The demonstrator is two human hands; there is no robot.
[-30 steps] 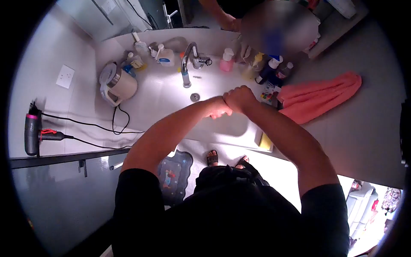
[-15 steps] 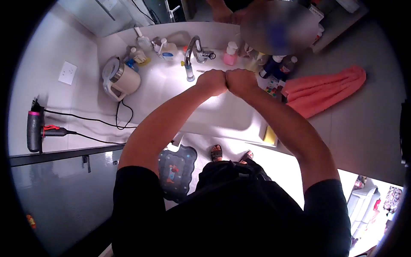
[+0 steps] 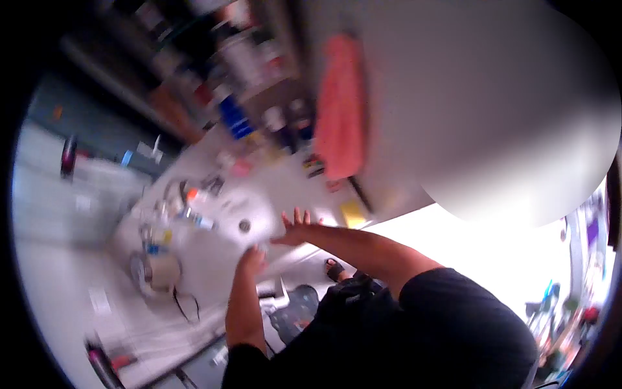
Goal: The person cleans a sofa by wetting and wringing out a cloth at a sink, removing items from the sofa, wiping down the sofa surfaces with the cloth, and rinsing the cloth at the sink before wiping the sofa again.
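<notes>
My right hand (image 3: 299, 230) is over the near edge of the white sink (image 3: 272, 194), its fingers spread and nothing visible in them. Lower and to the left, my left hand (image 3: 254, 258) is also over that edge. Motion blurs its fingers, so their pose is unclear. A small gap separates the two hands. The dark round drain (image 3: 244, 225) lies just beyond them in the basin. The whole view is tilted and smeared.
A coral towel (image 3: 341, 110) hangs or lies right of the sink, with a yellow sponge (image 3: 353, 212) near the counter edge. Blurred bottles (image 3: 280, 126) and a pink soap bottle (image 3: 240, 167) line the back. A kettle (image 3: 162, 272) with a cord stands at left.
The head view has swung and tilted strongly. My hands, closed and pressed together above the sink before, are now apart at its near edge, and the right fingers have spread.
</notes>
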